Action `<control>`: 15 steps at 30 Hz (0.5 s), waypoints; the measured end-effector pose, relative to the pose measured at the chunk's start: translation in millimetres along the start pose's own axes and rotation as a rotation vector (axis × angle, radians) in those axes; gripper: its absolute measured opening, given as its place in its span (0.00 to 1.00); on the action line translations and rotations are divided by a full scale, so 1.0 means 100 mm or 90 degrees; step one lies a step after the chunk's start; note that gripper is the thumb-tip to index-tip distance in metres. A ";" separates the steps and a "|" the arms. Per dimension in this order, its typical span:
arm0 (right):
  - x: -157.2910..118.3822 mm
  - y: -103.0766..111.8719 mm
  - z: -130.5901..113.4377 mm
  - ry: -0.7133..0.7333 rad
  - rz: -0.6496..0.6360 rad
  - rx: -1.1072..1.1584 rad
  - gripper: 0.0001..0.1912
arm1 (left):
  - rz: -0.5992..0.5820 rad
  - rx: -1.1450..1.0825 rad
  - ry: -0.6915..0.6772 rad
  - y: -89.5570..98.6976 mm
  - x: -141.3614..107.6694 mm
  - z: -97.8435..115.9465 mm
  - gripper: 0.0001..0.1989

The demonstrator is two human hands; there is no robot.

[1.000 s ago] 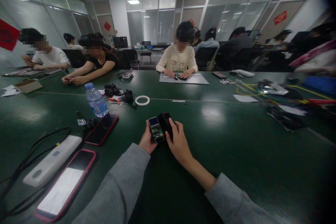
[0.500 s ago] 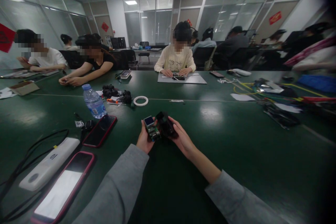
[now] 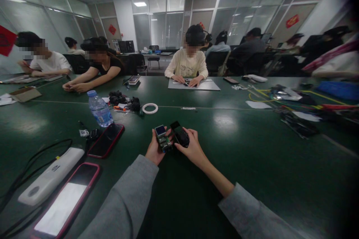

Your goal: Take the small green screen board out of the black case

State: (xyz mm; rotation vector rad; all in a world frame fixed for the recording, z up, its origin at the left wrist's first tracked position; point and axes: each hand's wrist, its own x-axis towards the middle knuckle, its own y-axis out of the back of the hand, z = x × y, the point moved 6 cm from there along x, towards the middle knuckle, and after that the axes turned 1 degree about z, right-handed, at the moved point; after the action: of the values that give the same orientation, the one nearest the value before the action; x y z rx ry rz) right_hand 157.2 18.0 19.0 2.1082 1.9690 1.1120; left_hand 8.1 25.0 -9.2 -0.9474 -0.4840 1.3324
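Note:
In my left hand (image 3: 154, 150) lies a green circuit board (image 3: 163, 141) with a small dark screen at its upper end; the fingers curl round it from below. My right hand (image 3: 193, 148) grips a black plastic casing (image 3: 179, 133) by its right side, thumb at the lower edge and fingers along the top. The casing is tilted and its face with a dark window is turned up. Both pieces are side by side, very close together above the green table (image 3: 213, 157); whether they touch I cannot tell.
To the left are a water bottle (image 3: 100, 110), a dark phone (image 3: 106, 141), a white device (image 3: 52, 175) with cables, and a red-cased phone (image 3: 67, 201). Ahead lies a roll of white tape (image 3: 150, 108). A person (image 3: 187, 59) works across the table. Wires and parts (image 3: 297, 119) spread at right.
My right hand has shifted its hold on the black casing, which has turned so its face shows. The circuit board stays in my left hand, barely moved.

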 end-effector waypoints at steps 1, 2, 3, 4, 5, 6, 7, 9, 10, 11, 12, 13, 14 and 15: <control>0.00 0.01 0.00 0.009 0.008 -0.013 0.35 | 0.000 -0.001 0.003 0.01 0.00 0.00 0.29; 0.00 0.02 0.00 0.010 0.015 -0.021 0.32 | 0.000 -0.003 0.005 0.01 0.01 0.00 0.29; 0.00 0.03 0.02 0.002 0.019 -0.024 0.30 | -0.002 -0.006 0.006 0.01 0.01 0.00 0.29; 0.00 0.04 0.04 -0.011 0.019 -0.025 0.27 | -0.006 -0.009 0.006 0.01 0.00 0.00 0.29; 0.00 0.05 0.06 -0.025 0.021 -0.025 0.25 | -0.010 -0.013 0.006 0.01 0.00 0.00 0.29; -0.01 0.05 0.08 -0.034 0.023 -0.028 0.24 | -0.014 -0.017 0.005 0.00 -0.01 0.01 0.29; -0.02 0.05 0.09 -0.038 0.027 -0.034 0.23 | -0.016 -0.020 0.005 0.00 -0.01 0.01 0.29; -0.02 0.05 0.08 -0.028 0.033 -0.049 0.24 | -0.017 -0.024 0.007 -0.01 -0.02 0.02 0.29; -0.01 0.07 0.08 -0.023 0.039 -0.055 0.24 | -0.017 -0.025 0.008 -0.01 -0.03 0.02 0.29; 0.00 0.09 0.08 -0.022 0.047 -0.059 0.24 | -0.018 -0.027 0.008 -0.02 -0.04 0.03 0.29; 0.03 0.14 0.09 -0.024 0.061 -0.063 0.24 | -0.019 -0.030 0.007 -0.02 -0.04 0.03 0.29; 0.06 0.23 0.11 -0.030 0.082 -0.069 0.24 | -0.018 -0.033 0.007 -0.02 -0.04 0.04 0.29; 0.09 0.35 0.16 -0.037 0.108 -0.078 0.25 | -0.016 -0.036 0.008 -0.02 -0.05 0.04 0.29; 0.12 0.52 0.24 -0.046 0.139 -0.091 0.26 | -0.012 -0.040 0.008 -0.01 -0.05 0.05 0.29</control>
State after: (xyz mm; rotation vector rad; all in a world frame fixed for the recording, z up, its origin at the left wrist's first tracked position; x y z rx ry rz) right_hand 212.9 29.4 32.0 2.2917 1.6086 1.1510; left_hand 4.2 21.7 -4.7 -1.0004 -0.5255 1.3000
